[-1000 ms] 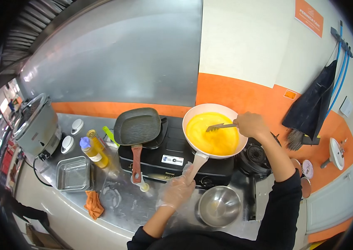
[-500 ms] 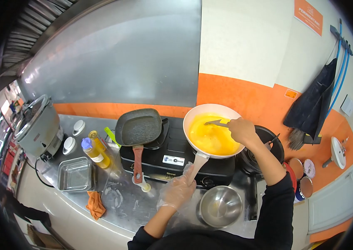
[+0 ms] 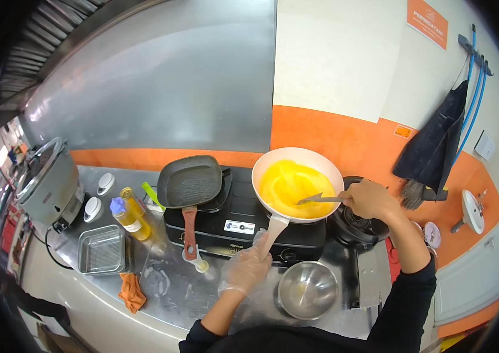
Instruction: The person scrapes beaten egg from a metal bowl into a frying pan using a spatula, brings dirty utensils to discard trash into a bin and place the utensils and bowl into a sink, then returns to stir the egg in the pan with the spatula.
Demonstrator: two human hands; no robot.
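Observation:
My left hand (image 3: 244, 272), in a clear plastic glove, is closed round the pale handle of a white frying pan (image 3: 266, 159) on the right burner. Yellow liquid egg (image 3: 287, 182) covers the pan's floor. My bare right hand (image 3: 370, 199) grips a grey-brown spatula (image 3: 320, 199) at the pan's right side, its tip in the egg. A square dark grill pan (image 3: 189, 181) with a reddish-brown handle sits on the left burner of the black gas stove (image 3: 243, 226). Below the white pan's handle stands a steel bowl (image 3: 308, 290).
To the left are an oil bottle with a purple cap (image 3: 130, 219), a glass dish (image 3: 102, 249), an orange cloth (image 3: 131, 292) and a large rice cooker (image 3: 52, 185). Another black burner (image 3: 358, 226) is at right, beneath my right forearm. A dark apron (image 3: 435, 138) hangs on the wall.
My right hand has moved right and down, drawing the spatula from the upper middle of the egg to the pan's right side. My left hand keeps hold of the handle. The view has shifted slightly.

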